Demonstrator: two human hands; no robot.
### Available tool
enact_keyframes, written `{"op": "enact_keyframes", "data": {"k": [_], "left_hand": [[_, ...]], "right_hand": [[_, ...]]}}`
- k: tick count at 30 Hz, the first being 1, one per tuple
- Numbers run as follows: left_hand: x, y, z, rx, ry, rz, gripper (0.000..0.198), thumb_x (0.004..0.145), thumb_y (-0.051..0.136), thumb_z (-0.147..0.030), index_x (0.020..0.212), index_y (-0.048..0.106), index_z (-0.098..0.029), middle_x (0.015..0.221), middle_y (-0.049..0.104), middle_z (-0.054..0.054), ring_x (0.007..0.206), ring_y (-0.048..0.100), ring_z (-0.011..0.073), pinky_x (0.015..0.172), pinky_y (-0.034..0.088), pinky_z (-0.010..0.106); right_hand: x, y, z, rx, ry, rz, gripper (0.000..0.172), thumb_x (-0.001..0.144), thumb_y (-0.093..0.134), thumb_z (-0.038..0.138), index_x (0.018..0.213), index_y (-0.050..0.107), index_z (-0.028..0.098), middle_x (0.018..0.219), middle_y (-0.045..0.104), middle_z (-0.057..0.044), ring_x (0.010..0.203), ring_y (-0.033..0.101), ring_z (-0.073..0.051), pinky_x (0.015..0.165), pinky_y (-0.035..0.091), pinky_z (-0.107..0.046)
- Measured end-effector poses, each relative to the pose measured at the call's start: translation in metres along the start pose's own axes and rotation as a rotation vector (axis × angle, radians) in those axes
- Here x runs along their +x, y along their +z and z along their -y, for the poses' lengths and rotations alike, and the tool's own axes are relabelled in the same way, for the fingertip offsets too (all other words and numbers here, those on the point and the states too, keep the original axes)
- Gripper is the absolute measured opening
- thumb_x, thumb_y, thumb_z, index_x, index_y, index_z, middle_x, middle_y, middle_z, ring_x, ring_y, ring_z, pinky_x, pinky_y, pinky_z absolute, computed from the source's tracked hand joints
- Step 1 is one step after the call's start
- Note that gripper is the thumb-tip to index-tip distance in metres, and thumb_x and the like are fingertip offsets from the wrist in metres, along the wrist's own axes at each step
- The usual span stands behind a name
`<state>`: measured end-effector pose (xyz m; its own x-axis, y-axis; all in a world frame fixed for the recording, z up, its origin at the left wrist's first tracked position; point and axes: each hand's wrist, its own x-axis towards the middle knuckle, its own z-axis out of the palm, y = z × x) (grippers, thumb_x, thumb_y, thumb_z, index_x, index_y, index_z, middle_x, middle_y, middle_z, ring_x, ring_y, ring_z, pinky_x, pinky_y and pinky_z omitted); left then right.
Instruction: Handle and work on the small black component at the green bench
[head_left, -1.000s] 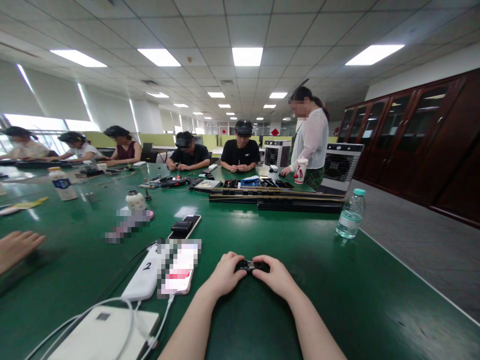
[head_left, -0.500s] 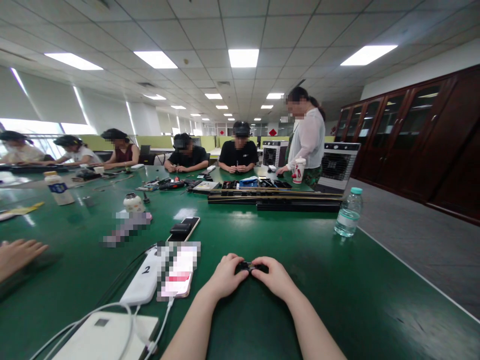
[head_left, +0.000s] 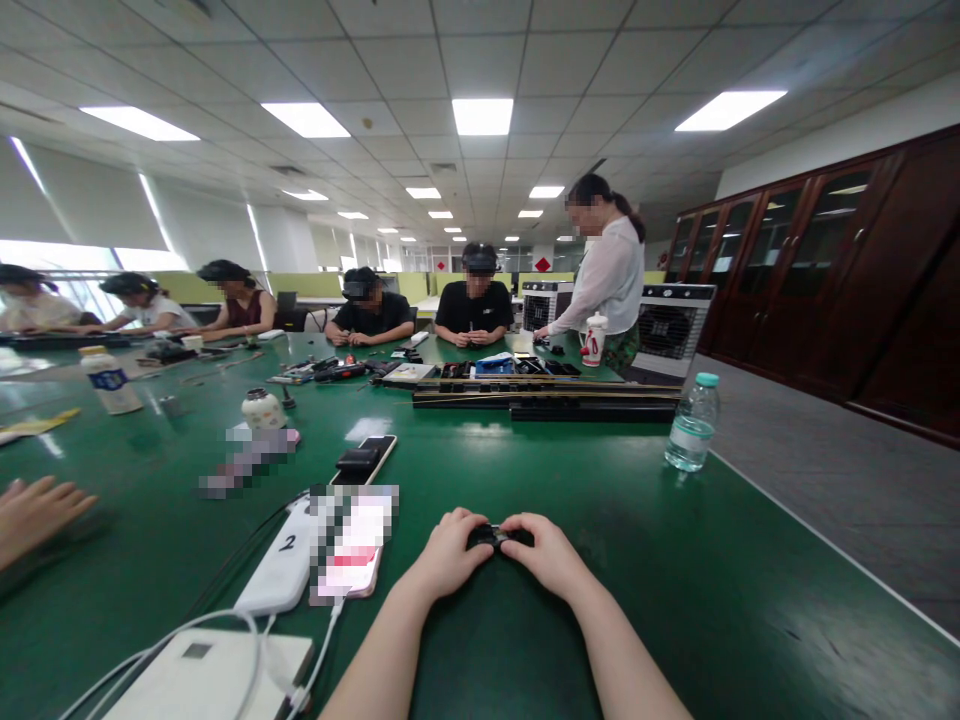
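Observation:
A small dark object (head_left: 495,536) lies between my two hands, low over the green table (head_left: 480,460). My left hand (head_left: 453,548) grips its left end between thumb and fingers. On its right end, the thumb and fingers of my right hand (head_left: 546,548) are closed in the same way. The middle of the object shows between my fingertips, but its details are too small to make out. Left of my left hand lie a phone with a lit screen (head_left: 358,540) and a white power bank (head_left: 281,560) marked 2.
A clear water bottle (head_left: 693,424) stands at the right edge. Long black bars (head_left: 592,402) and tools lie across the table ahead. Another person's hand (head_left: 41,515) is at far left. White cables (head_left: 255,650) cross a white box (head_left: 217,675) near left. Several people are around the table.
The whole view has shifted slightly. The standing person's arm reaches a little farther left over the table. My hands keep their hold on the dark object.

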<state>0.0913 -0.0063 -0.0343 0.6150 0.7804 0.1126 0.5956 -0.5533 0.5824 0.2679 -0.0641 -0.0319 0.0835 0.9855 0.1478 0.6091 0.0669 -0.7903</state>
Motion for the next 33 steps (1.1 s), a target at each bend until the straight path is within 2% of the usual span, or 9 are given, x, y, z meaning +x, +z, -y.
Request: {"op": "enact_keyframes", "data": {"k": [9,18,26,33], "left_hand": [[0.0,-0.001,-0.002,-0.005,-0.013,0.009,0.036,0.077,0.056,-0.031,0.111,0.06,-0.018,0.107,0.059,0.008,0.102,0.051,0.0243,0.091,0.04,0.033],[0.0,-0.002,-0.002,-0.018,-0.022,0.011,0.038,0.077,0.056,-0.032,0.112,0.06,-0.018,0.109,0.059,0.008,0.102,0.051,0.0247,0.092,0.039,0.034],[0.0,-0.002,-0.001,-0.047,-0.02,-0.001,0.04,0.078,0.055,-0.033,0.114,0.06,-0.018,0.11,0.059,0.008,0.104,0.051,0.0238,0.094,0.038,0.033],[0.0,-0.003,-0.002,-0.022,-0.03,0.003,0.041,0.078,0.053,-0.031,0.117,0.059,-0.019,0.115,0.058,0.009,0.106,0.051,0.0238,0.096,0.038,0.033]], "right_hand": [[0.004,-0.002,-0.003,0.106,0.034,-0.042,0.024,0.072,0.06,0.029,0.093,0.068,0.02,0.1,0.071,-0.005,0.098,0.062,-0.022,0.093,0.044,-0.036],[0.008,-0.008,-0.012,0.237,0.01,-0.196,0.024,0.072,0.059,0.032,0.093,0.065,0.02,0.098,0.071,-0.007,0.096,0.065,-0.022,0.091,0.047,-0.038],[0.007,-0.019,-0.008,0.237,-0.002,-0.36,0.027,0.073,0.059,0.035,0.096,0.065,0.021,0.1,0.071,-0.008,0.098,0.064,-0.024,0.093,0.046,-0.041],[0.007,-0.023,-0.01,0.239,-0.02,-0.446,0.03,0.074,0.06,0.037,0.099,0.063,0.021,0.102,0.071,-0.008,0.099,0.064,-0.024,0.095,0.045,-0.042]]}}
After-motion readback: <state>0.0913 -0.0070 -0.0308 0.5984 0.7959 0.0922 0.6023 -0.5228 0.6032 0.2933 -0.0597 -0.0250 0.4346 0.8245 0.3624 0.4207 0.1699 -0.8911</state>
